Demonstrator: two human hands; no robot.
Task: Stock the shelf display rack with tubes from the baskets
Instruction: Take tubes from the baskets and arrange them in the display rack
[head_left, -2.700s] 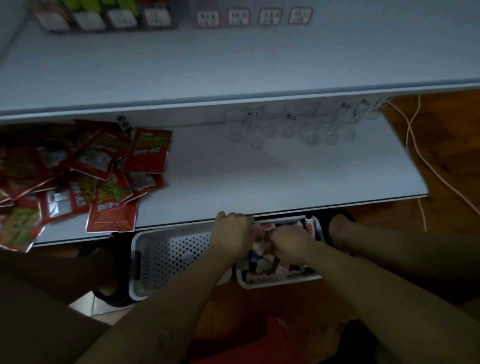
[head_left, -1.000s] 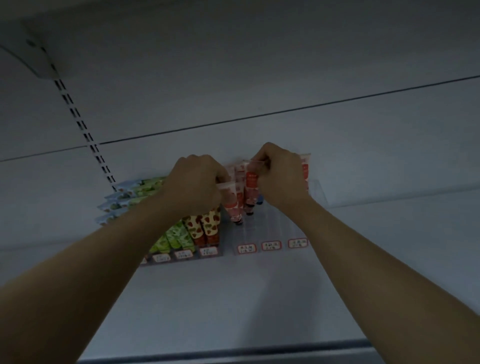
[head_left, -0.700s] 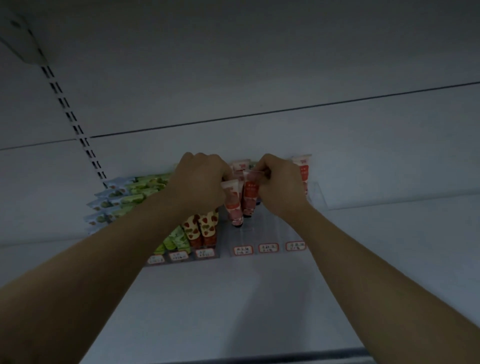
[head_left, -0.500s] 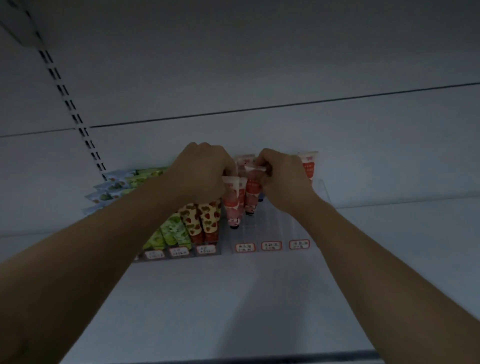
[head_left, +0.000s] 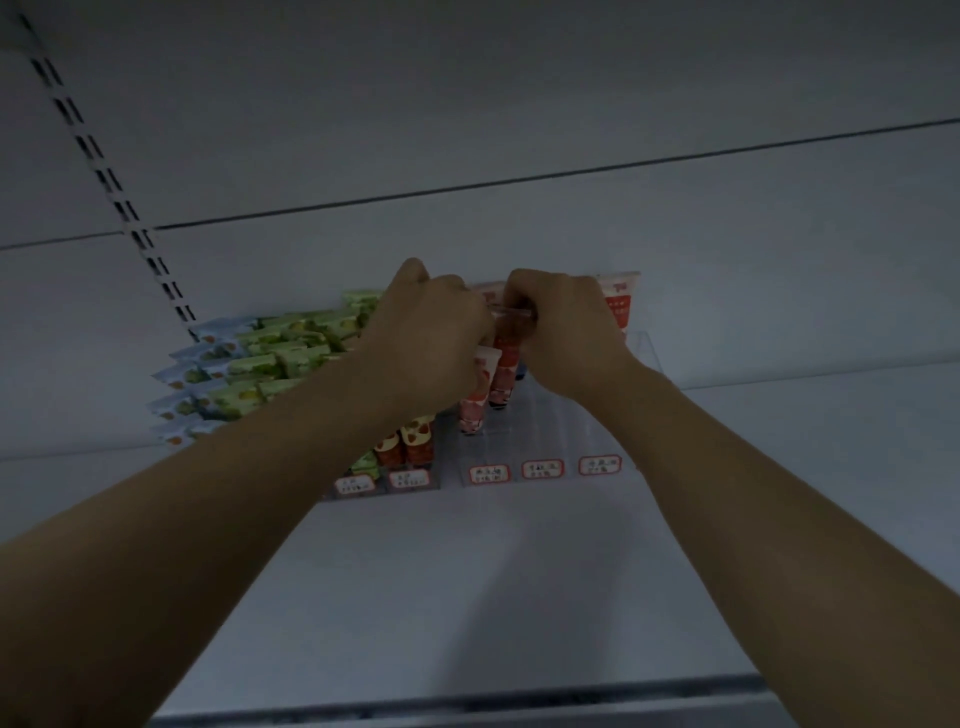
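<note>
At centre left, the green packets (head_left: 291, 358) crowd the rack's edge, and your forearm could knock them. Your left hand (head_left: 431, 338) is curled round the top of a pale red tube (head_left: 479, 395). In the middle of the frame, your right hand (head_left: 566, 332) pinches the flat end of a darker red tube (head_left: 506, 364) above the clear rack (head_left: 561, 431). The two tubes hang so close together that either may miss its slot and lean. Further right, a lone tube (head_left: 621, 304) stands behind your knuckles and is easily bumped.
</note>
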